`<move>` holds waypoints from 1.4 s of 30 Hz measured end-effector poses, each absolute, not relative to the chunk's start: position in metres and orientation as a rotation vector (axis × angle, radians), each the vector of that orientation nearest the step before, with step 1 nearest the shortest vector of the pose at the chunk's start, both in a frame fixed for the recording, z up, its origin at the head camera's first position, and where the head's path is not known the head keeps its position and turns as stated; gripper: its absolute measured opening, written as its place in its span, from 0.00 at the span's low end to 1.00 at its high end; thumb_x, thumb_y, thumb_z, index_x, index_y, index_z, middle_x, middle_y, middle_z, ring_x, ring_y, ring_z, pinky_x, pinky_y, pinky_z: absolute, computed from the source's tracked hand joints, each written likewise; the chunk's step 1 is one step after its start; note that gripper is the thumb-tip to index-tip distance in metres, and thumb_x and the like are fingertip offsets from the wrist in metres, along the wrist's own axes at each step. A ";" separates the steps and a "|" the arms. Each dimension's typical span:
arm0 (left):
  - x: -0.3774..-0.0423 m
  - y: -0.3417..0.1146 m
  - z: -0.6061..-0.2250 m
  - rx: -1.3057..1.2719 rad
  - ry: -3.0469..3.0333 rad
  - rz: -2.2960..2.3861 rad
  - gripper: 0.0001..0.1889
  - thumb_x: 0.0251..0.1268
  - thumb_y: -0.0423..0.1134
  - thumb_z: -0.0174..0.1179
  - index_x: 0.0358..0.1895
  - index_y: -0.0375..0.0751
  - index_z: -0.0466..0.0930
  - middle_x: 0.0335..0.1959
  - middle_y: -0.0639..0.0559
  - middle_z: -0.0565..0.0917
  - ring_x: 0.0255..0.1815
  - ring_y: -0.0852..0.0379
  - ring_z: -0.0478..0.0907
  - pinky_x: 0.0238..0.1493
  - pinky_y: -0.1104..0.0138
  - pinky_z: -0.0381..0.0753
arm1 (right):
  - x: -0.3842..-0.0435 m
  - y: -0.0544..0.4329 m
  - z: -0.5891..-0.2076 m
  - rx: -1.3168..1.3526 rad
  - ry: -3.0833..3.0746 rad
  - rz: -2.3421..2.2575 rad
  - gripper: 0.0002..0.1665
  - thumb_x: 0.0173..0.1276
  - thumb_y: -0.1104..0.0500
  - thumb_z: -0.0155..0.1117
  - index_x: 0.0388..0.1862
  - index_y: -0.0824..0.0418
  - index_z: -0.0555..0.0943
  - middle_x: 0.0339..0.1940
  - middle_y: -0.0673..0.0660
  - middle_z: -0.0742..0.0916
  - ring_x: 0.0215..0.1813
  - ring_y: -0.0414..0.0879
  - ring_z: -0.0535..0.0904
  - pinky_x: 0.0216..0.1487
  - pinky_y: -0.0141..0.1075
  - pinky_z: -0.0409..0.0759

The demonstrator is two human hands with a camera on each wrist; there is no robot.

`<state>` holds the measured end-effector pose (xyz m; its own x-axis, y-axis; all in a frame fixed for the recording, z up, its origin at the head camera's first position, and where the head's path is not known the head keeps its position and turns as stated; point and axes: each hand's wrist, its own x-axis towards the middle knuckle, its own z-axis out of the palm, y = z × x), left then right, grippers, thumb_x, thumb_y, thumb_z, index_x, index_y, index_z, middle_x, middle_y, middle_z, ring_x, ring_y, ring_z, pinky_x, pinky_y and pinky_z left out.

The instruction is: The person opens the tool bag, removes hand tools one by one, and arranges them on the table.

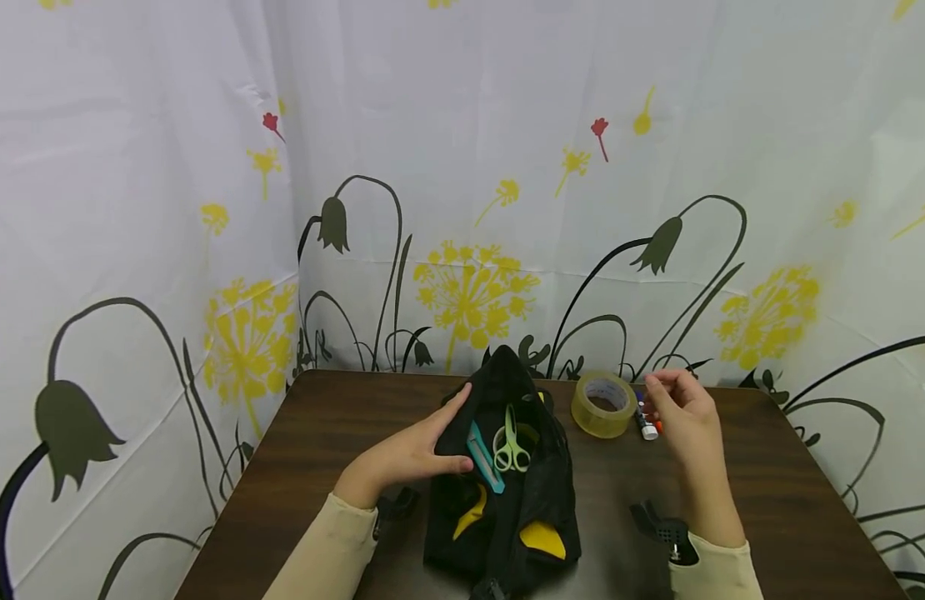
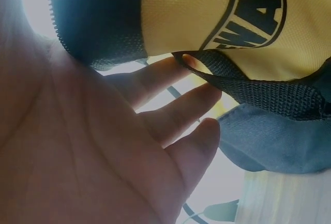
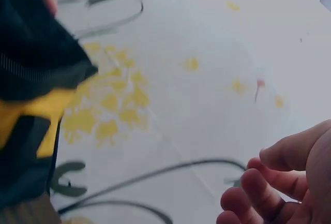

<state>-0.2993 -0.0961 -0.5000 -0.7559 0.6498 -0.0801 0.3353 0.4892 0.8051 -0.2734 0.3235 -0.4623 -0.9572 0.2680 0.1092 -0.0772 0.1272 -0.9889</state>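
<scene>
A black and yellow zippered bag (image 1: 500,517) stands on the table with its top open. My left hand (image 1: 410,454) grips the bag's left edge between thumb and fingers. In the left wrist view, its other fingers (image 2: 181,115) reach past a black strap (image 2: 274,97) on the bag's outside. Inside the bag are light-green scissors (image 1: 511,450), a long teal tool (image 1: 483,458) and a partly hidden ring-shaped roll. My right hand (image 1: 687,412) hovers close to some markers (image 1: 647,427), fingers loosely bent; nothing shows between thumb and fingertips in the right wrist view.
A roll of clear yellowish packing tape (image 1: 603,423) lies at the back of the brown table (image 1: 777,500), just right of the bag. Behind the table hangs a white curtain (image 1: 462,125) printed with flowers. Black wrist straps sit at both cuffs.
</scene>
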 end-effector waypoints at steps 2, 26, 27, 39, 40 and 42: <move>-0.297 -0.097 -0.502 0.799 2.367 1.141 0.60 0.72 0.71 0.65 0.91 0.68 0.28 0.93 0.58 0.38 0.93 0.44 0.45 0.87 0.36 0.55 | -0.268 0.313 -0.460 -0.126 -2.166 1.916 0.16 0.84 0.52 0.66 0.55 0.65 0.81 0.32 0.45 0.85 0.35 0.39 0.84 0.37 0.30 0.85; -0.295 -0.089 -0.507 0.803 2.370 1.138 0.62 0.71 0.73 0.65 0.91 0.66 0.28 0.92 0.63 0.39 0.93 0.49 0.46 0.88 0.40 0.57 | -0.249 0.215 -0.459 0.393 -2.407 2.110 0.14 0.85 0.53 0.65 0.57 0.62 0.81 0.41 0.67 0.83 0.42 0.55 0.85 0.45 0.37 0.89; -0.295 -0.089 -0.507 0.805 2.372 1.140 0.62 0.70 0.74 0.65 0.91 0.65 0.28 0.92 0.63 0.39 0.93 0.49 0.46 0.88 0.41 0.57 | -0.251 0.212 -0.457 0.399 -2.422 2.099 0.13 0.85 0.53 0.64 0.57 0.61 0.81 0.42 0.67 0.83 0.43 0.57 0.86 0.46 0.37 0.89; -0.299 -0.094 -0.501 0.817 2.381 1.127 0.63 0.69 0.74 0.65 0.91 0.65 0.27 0.92 0.62 0.38 0.93 0.48 0.44 0.88 0.40 0.56 | -0.299 0.178 -0.440 0.377 -2.484 1.974 0.13 0.84 0.52 0.66 0.58 0.58 0.82 0.47 0.65 0.86 0.47 0.52 0.87 0.49 0.40 0.87; -0.299 -0.094 -0.500 0.816 2.381 1.129 0.63 0.69 0.74 0.65 0.91 0.65 0.27 0.92 0.63 0.37 0.93 0.47 0.44 0.88 0.39 0.55 | -0.303 0.174 -0.440 0.372 -2.481 1.990 0.14 0.84 0.52 0.66 0.58 0.58 0.82 0.49 0.66 0.86 0.48 0.54 0.87 0.50 0.42 0.87; -0.299 -0.095 -0.499 0.812 2.381 1.131 0.63 0.70 0.73 0.65 0.91 0.64 0.27 0.92 0.63 0.37 0.93 0.47 0.43 0.88 0.39 0.55 | -0.312 0.167 -0.440 0.352 -2.481 2.016 0.14 0.84 0.51 0.66 0.59 0.57 0.82 0.54 0.67 0.86 0.53 0.58 0.87 0.55 0.47 0.87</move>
<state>-0.2991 -0.0952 -0.4993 -0.7604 0.6431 -0.0904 0.3363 0.5090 0.7923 -0.3123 0.1672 -0.4405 -0.9733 -0.2155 0.0793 -0.1217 0.1913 -0.9740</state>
